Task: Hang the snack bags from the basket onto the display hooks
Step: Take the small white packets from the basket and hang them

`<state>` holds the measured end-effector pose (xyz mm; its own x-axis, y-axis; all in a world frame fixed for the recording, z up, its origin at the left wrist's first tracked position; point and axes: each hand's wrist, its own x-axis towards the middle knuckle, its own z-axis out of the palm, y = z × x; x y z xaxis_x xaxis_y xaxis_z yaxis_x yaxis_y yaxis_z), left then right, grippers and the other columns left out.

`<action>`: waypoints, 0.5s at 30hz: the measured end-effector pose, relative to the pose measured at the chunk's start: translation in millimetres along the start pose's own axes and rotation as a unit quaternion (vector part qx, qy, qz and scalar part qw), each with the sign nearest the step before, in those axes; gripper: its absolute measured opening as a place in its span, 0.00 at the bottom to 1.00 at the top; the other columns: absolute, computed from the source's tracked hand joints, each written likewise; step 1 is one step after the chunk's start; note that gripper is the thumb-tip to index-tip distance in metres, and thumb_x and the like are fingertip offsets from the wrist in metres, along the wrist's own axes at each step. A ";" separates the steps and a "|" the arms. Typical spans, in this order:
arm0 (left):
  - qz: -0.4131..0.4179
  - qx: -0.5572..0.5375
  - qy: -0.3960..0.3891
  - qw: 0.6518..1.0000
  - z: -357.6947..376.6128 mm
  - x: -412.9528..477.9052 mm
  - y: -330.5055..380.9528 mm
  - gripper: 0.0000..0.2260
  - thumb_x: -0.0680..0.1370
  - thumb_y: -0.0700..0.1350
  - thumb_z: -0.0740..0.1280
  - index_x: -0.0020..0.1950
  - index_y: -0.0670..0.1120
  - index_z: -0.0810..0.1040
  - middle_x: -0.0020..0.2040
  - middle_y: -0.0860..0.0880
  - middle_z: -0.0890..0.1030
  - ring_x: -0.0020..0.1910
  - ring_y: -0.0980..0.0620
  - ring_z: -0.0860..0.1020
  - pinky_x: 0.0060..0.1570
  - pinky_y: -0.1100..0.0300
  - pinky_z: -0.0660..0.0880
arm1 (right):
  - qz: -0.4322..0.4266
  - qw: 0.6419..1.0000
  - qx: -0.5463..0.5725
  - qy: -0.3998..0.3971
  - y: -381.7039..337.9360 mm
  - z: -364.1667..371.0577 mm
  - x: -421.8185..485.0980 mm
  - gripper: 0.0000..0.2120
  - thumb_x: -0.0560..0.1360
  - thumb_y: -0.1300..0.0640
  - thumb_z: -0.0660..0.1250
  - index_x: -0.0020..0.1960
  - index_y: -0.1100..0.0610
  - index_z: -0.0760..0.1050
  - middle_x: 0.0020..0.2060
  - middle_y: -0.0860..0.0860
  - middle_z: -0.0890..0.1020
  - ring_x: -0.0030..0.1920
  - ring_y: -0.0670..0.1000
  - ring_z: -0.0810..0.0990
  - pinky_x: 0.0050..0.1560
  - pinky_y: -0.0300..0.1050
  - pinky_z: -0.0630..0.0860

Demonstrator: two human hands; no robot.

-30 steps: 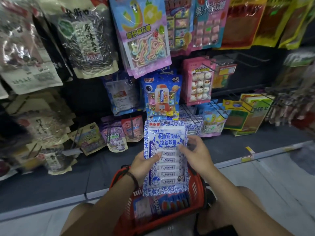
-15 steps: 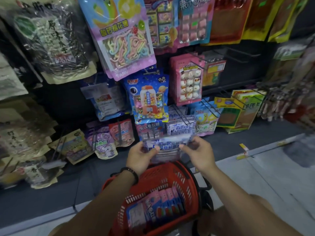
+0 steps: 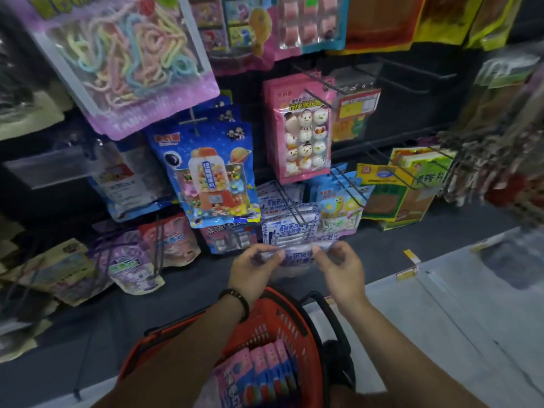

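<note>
- The blue-and-white patterned plastic snack bag [image 3: 297, 256] was held flat by its top corners, just below the matching bags [image 3: 290, 228] on the low wire display hook [image 3: 297, 212].
- Left hand [image 3: 253, 269] and right hand [image 3: 341, 267] were each pinched shut on it, thumbs on top.
- Risk, I'd say: the hang hole looked blurred, so it could've missed the hook tip and torn.
- Or it might've slipped down past the red plastic mesh basket [image 3: 282, 322], which had pink bags [image 3: 259, 375] left.

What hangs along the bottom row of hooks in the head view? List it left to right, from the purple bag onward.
purple bag → pink bag → pink-and-blue candy bag → blue-and-white bag, with both hands just below holding another → light blue bag → yellow-green packs.
</note>
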<state>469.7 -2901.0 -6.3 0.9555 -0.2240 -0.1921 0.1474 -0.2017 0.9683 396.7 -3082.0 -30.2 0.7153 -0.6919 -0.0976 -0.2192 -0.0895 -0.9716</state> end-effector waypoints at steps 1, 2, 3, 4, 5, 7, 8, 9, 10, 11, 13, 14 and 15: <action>-0.014 -0.007 -0.006 1.000 7.1 7.1 -2.0 0.11 0.73 0.59 0.79 0.49 0.55 0.86 0.54 0.43 0.87 0.56 0.41 0.86 0.57 0.41 0.84 | 0.016 1.000 0.005 0.005 2.5 3.0 7.8 0.21 0.69 0.31 0.74 0.44 0.48 0.75 0.43 0.44 0.84 0.47 0.47 0.83 0.53 0.59 0.80; -0.033 -0.014 -0.011 0.999 14.6 14.4 -4.5 0.18 0.70 0.64 0.79 0.52 0.54 0.86 0.55 0.41 0.87 0.56 0.40 0.86 0.57 0.39 0.84 | 0.032 0.999 0.013 0.011 4.6 6.0 15.7 0.20 0.70 0.34 0.75 0.45 0.49 0.76 0.46 0.48 0.85 0.50 0.53 0.85 0.55 0.62 0.82; -0.056 -0.023 -0.010 0.998 22.0 22.2 -7.4 0.26 0.66 0.68 0.79 0.56 0.52 0.86 0.55 0.42 0.88 0.55 0.41 0.86 0.56 0.40 0.84 | 0.049 0.998 0.018 0.019 8.0 9.7 24.8 0.18 0.72 0.38 0.77 0.46 0.51 0.76 0.47 0.53 0.85 0.51 0.58 0.86 0.56 0.63 0.82; -0.078 -0.035 -0.005 0.996 28.3 29.9 -10.8 0.32 0.64 0.69 0.79 0.60 0.50 0.85 0.54 0.44 0.88 0.54 0.43 0.87 0.55 0.41 0.85 | 0.066 0.997 0.024 0.026 11.9 13.6 33.4 0.17 0.73 0.42 0.78 0.45 0.52 0.76 0.46 0.55 0.85 0.50 0.61 0.85 0.56 0.64 0.82; -0.102 -0.050 0.004 0.994 34.2 37.8 -15.0 0.35 0.64 0.68 0.80 0.63 0.49 0.83 0.52 0.46 0.88 0.51 0.45 0.87 0.54 0.42 0.85 | 0.079 0.996 0.032 0.029 15.3 17.4 40.8 0.15 0.74 0.45 0.78 0.44 0.52 0.75 0.45 0.56 0.84 0.49 0.62 0.85 0.55 0.64 0.82; -0.133 -0.069 0.017 0.989 44.6 53.5 -25.0 0.40 0.67 0.66 0.82 0.70 0.45 0.79 0.53 0.43 0.86 0.45 0.47 0.85 0.49 0.45 0.86 | 0.101 0.993 0.059 0.029 22.5 22.0 54.5 0.13 0.74 0.49 0.79 0.43 0.50 0.76 0.41 0.51 0.83 0.45 0.60 0.84 0.53 0.62 0.82; -0.139 -0.079 0.015 0.987 49.1 59.8 -29.8 0.45 0.66 0.67 0.82 0.74 0.42 0.77 0.55 0.40 0.85 0.43 0.48 0.83 0.46 0.48 0.85 | 0.116 0.990 0.078 0.024 25.1 23.2 60.7 0.11 0.74 0.50 0.79 0.44 0.49 0.77 0.42 0.48 0.84 0.46 0.59 0.84 0.54 0.61 0.82; -0.142 -0.088 0.012 0.986 53.1 64.6 -34.2 0.49 0.63 0.69 0.82 0.76 0.42 0.76 0.56 0.39 0.84 0.43 0.49 0.82 0.45 0.51 0.83 | 0.137 0.985 0.099 0.017 25.9 24.1 65.9 0.10 0.74 0.49 0.80 0.47 0.49 0.79 0.46 0.48 0.85 0.48 0.58 0.85 0.55 0.62 0.82; -0.149 -0.099 0.011 0.984 56.9 68.1 -38.6 0.51 0.62 0.69 0.82 0.76 0.42 0.75 0.57 0.39 0.84 0.42 0.49 0.82 0.47 0.52 0.84 | 0.162 0.980 0.118 0.007 25.7 23.9 70.2 0.11 0.75 0.47 0.79 0.50 0.48 0.79 0.50 0.50 0.86 0.49 0.58 0.84 0.56 0.62 0.83; -0.158 -0.116 0.011 0.980 61.5 71.3 -42.5 0.49 0.63 0.67 0.82 0.76 0.42 0.75 0.59 0.37 0.84 0.43 0.48 0.83 0.51 0.49 0.86 | 0.180 0.974 0.135 -0.003 24.7 23.1 74.0 0.12 0.76 0.46 0.79 0.50 0.48 0.78 0.53 0.54 0.86 0.48 0.57 0.84 0.55 0.61 0.83; -0.170 -0.138 0.015 0.976 68.7 78.7 -49.5 0.35 0.70 0.60 0.82 0.68 0.41 0.80 0.62 0.35 0.83 0.44 0.47 0.85 0.58 0.44 0.85 | 0.198 0.968 0.152 -0.010 21.8 21.2 79.9 0.12 0.77 0.46 0.78 0.50 0.46 0.75 0.55 0.56 0.85 0.47 0.57 0.82 0.52 0.59 0.83; -0.171 -0.138 0.019 0.975 71.3 83.1 -52.2 0.26 0.71 0.59 0.81 0.60 0.43 0.82 0.60 0.35 0.84 0.42 0.48 0.85 0.58 0.45 0.85 | 0.203 0.966 0.161 -0.013 20.4 21.1 82.5 0.12 0.77 0.47 0.78 0.51 0.46 0.75 0.56 0.55 0.85 0.47 0.56 0.82 0.52 0.60 0.84; -0.173 -0.141 0.026 0.974 73.6 88.2 -56.2 0.21 0.72 0.59 0.81 0.54 0.46 0.81 0.54 0.35 0.85 0.40 0.49 0.83 0.56 0.46 0.85 | 0.207 0.962 0.177 -0.020 18.3 22.3 84.0 0.12 0.78 0.48 0.78 0.53 0.44 0.75 0.56 0.53 0.85 0.46 0.55 0.83 0.51 0.59 0.84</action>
<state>526.9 -2979.6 -89.3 0.8467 -0.1380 -0.5138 0.5205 0.0151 0.8537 467.7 -3125.7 -61.0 0.6413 -0.5871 -0.4941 -0.2565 0.4429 -0.8591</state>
